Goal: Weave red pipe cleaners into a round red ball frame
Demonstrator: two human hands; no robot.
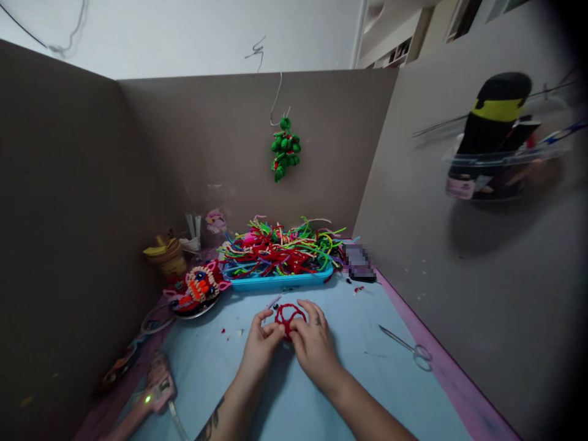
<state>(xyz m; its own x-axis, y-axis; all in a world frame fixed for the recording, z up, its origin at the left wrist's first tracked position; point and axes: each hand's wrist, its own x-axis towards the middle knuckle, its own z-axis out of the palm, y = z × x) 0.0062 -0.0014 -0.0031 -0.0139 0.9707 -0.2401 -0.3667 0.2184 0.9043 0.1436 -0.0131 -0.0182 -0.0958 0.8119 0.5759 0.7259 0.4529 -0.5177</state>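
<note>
Between my two hands is a red fuzzy pipe cleaner (288, 321) bent into a ring with curved strands across its inside. My left hand (261, 342) pinches its lower left side between thumb and fingers. My right hand (316, 344) grips the lower right side, the thumb close to the left thumb. The fingers cover the lower part of the ring. Just past the left fingertips lie a small dark bead (275, 306) and a thin pale purple stick.
A blue tray (280, 283) heaped with colourful pipe cleaners (275, 248) stands at the back. Scissors (408, 346) lie at right. At left are a pink glue gun (160, 389) and a dish of finished pieces (199, 291). A green ornament (285, 149) hangs from the back partition.
</note>
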